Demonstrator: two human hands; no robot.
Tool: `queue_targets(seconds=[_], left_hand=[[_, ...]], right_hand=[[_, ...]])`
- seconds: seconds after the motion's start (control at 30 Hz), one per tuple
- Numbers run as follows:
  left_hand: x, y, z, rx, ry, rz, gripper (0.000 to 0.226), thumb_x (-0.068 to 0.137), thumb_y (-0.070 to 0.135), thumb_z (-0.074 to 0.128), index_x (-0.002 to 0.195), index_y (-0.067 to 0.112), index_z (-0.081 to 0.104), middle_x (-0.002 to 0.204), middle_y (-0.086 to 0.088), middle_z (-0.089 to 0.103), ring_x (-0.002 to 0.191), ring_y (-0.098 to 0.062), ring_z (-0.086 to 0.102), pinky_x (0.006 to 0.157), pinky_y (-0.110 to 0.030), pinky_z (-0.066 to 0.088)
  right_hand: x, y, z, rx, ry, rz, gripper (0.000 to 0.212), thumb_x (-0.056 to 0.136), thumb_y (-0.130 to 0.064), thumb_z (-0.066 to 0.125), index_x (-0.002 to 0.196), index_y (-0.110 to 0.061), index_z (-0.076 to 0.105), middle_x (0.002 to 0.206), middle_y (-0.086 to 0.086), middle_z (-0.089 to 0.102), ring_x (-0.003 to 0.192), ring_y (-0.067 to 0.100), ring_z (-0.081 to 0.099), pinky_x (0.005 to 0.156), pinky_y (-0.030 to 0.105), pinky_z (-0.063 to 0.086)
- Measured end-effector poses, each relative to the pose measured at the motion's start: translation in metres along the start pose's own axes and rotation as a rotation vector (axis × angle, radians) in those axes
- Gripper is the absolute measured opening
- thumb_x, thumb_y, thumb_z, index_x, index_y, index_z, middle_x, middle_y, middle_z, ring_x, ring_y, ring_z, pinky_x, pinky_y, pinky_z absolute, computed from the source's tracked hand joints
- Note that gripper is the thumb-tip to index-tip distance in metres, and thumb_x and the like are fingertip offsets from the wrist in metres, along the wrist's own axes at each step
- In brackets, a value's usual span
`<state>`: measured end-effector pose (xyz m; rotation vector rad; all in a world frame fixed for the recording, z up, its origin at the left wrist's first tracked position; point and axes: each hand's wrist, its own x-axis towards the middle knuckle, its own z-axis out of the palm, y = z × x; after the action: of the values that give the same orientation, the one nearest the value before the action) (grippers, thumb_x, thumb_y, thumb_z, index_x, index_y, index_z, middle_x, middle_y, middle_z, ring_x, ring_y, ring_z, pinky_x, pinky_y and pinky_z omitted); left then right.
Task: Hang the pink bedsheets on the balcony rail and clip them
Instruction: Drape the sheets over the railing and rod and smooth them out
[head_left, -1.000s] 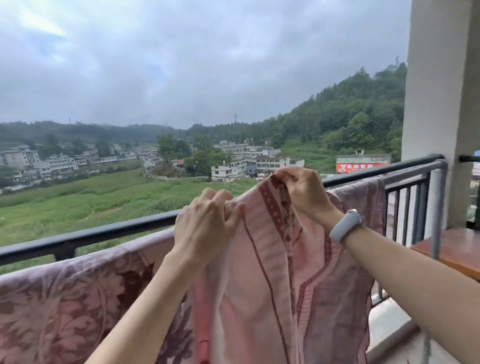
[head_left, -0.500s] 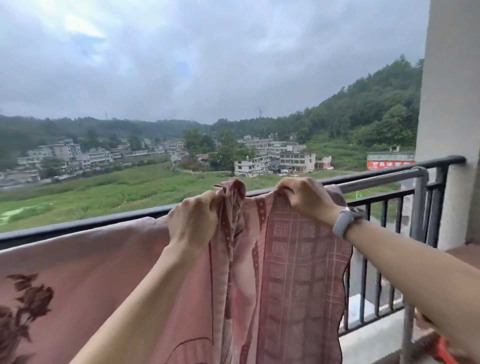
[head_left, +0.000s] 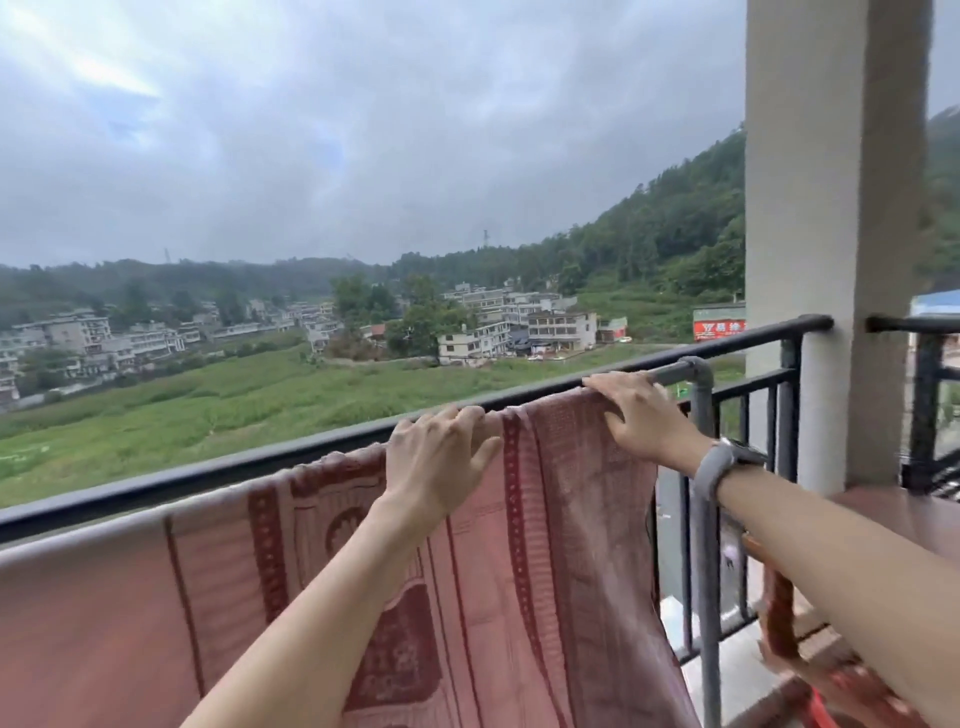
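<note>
A pink bedsheet (head_left: 545, 571) with dark red patterned bands hangs over a grey pipe rail (head_left: 680, 371), just inside the black balcony rail (head_left: 208, 470). Its right edge falls beside the grey corner post. My left hand (head_left: 441, 457) lies on the sheet's top fold, fingers spread and bent over the rail. My right hand (head_left: 639, 415), with a grey watch on the wrist, presses flat on the sheet's right top corner with its fingers apart. I see no clips.
A pale concrete pillar (head_left: 831, 208) stands at the right where the black rail ends. A brown wooden surface (head_left: 893, 514) sits behind my right forearm, and something red (head_left: 821, 712) lies low at the bottom right. Beyond the rail are fields and houses.
Both hands let go of the bunched upper edge they pinched and now lie spread on top of the rail. The sheet has been pulled flatter and further right along it.
</note>
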<state>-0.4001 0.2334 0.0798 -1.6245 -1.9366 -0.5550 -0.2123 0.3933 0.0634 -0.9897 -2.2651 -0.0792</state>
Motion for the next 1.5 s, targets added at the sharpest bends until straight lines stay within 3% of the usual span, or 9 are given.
queue_targets(seconds=[0.2,0.37,0.57,0.7,0.87,1.03,1.13,1.23,1.5], left_hand=[[0.042,0.053,0.033,-0.198,0.268,-0.134,0.023,0.088,0.033,0.055,0.088,0.016,0.069,0.087,-0.005,0.071,0.079,-0.029,0.064,0.070,-0.031,0.046],[0.109,0.087,0.038,-0.310,0.563,-0.140,0.016,0.089,0.023,0.055,0.094,0.016,0.068,0.091,-0.005,0.072,0.083,-0.024,0.061,0.084,-0.035,0.036],[0.143,0.164,0.082,-0.167,-0.049,0.124,0.033,0.091,0.044,0.041,0.112,0.023,0.056,0.107,-0.003,0.066,0.095,-0.024,0.061,0.077,-0.033,0.043],[0.147,0.184,0.106,-0.075,0.106,0.070,0.032,0.092,0.046,0.038,0.097,0.025,0.062,0.090,0.001,0.069,0.082,-0.023,0.063,0.064,-0.030,0.038],[0.154,0.214,0.134,0.036,0.374,0.035,0.020,0.085,0.029,0.054,0.069,0.021,0.063,0.067,0.005,0.068,0.060,-0.018,0.063,0.056,-0.025,0.039],[0.149,0.233,0.164,0.003,0.634,-0.082,0.015,0.088,0.025,0.054,0.082,0.019,0.067,0.081,0.005,0.070,0.080,-0.015,0.062,0.083,-0.031,0.038],[0.139,0.259,0.188,-0.019,0.743,-0.180,0.016,0.088,0.022,0.055,0.100,0.015,0.063,0.103,-0.002,0.064,0.102,-0.017,0.054,0.102,-0.037,0.034],[0.126,0.293,0.210,-0.009,0.728,-0.348,0.028,0.084,0.028,0.059,0.108,0.016,0.052,0.121,-0.006,0.046,0.117,-0.023,0.042,0.104,-0.042,0.033],[0.113,0.341,0.251,0.081,0.555,-0.703,0.054,0.068,0.046,0.070,0.099,0.014,0.040,0.102,-0.012,0.048,0.097,-0.021,0.043,0.082,-0.028,0.035]], right_hand=[[0.032,0.042,-0.005,0.141,0.304,-0.191,0.018,0.086,-0.006,0.053,0.092,-0.005,0.070,0.093,0.012,0.071,0.088,0.030,0.064,0.080,0.044,0.050],[0.081,0.096,-0.045,0.146,0.662,-0.064,0.016,0.088,-0.011,0.053,0.091,-0.009,0.069,0.091,0.008,0.070,0.086,0.027,0.063,0.080,0.040,0.046],[0.093,0.160,-0.049,0.432,-0.051,-0.094,0.020,0.091,-0.009,0.051,0.106,-0.009,0.065,0.086,0.000,0.068,0.089,0.042,0.061,0.082,0.049,0.051],[0.077,0.207,-0.031,0.696,-0.125,-0.025,0.023,0.093,-0.007,0.045,0.104,-0.012,0.065,0.096,0.003,0.068,0.096,0.016,0.063,0.081,0.023,0.048],[0.082,0.229,-0.001,0.919,-0.173,-0.158,0.020,0.092,-0.017,0.049,0.094,-0.014,0.069,0.095,0.009,0.070,0.087,0.015,0.062,0.079,0.033,0.049],[0.092,0.242,0.025,1.253,-0.147,-0.278,0.023,0.086,-0.029,0.045,0.090,-0.020,0.065,0.089,-0.001,0.068,0.084,0.009,0.061,0.072,0.020,0.048],[0.093,0.261,0.042,1.501,-0.273,-0.289,0.021,0.082,-0.029,0.048,0.092,-0.022,0.065,0.087,-0.008,0.070,0.084,0.012,0.063,0.074,0.025,0.051],[0.085,0.280,0.056,1.523,-0.362,-0.349,0.022,0.075,-0.027,0.059,0.095,-0.019,0.064,0.085,-0.007,0.071,0.078,0.012,0.064,0.073,0.028,0.054],[0.083,0.281,0.079,1.556,-0.563,-0.349,0.013,0.087,-0.014,0.057,0.091,-0.025,0.063,0.086,-0.012,0.069,0.081,0.006,0.064,0.074,0.026,0.053]])
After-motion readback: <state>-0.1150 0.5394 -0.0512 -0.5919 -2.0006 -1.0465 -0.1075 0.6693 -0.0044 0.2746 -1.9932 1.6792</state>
